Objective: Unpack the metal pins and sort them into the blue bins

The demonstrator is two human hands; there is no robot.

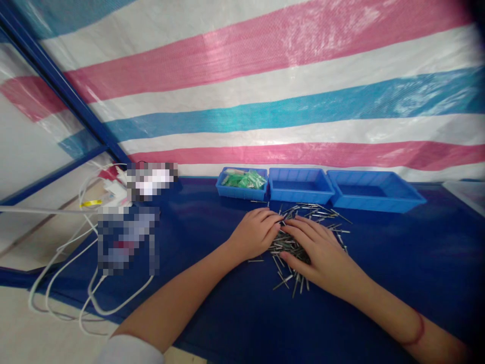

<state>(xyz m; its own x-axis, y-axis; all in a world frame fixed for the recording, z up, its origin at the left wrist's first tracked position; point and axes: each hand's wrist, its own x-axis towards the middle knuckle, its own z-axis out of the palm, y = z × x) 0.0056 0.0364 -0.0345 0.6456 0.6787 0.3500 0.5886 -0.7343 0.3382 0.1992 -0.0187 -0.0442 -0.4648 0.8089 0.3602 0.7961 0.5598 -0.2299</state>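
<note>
A loose pile of thin metal pins [290, 245], which look like blind rivets, lies on the dark blue tabletop. My left hand [255, 233] rests at the pile's left edge, its fingers curled together and the thumb close to them. Whatever sits between those fingertips is too small to make out. Over the right part of the pile lies my right hand [320, 250], with the thumb apart from the stretched fingers. Its fingertips nearly meet those of the left hand and hide part of the pile. Stray pins are scattered behind and in front of the hands.
Behind the pile stand three blue bins: the left bin [242, 193] holds green plastic packets [245, 179], beside a middle bin [301, 196] and a right bin [379, 203]. White cables [91, 298] hang at the left. A striped plastic sheet [242, 116] forms the back wall.
</note>
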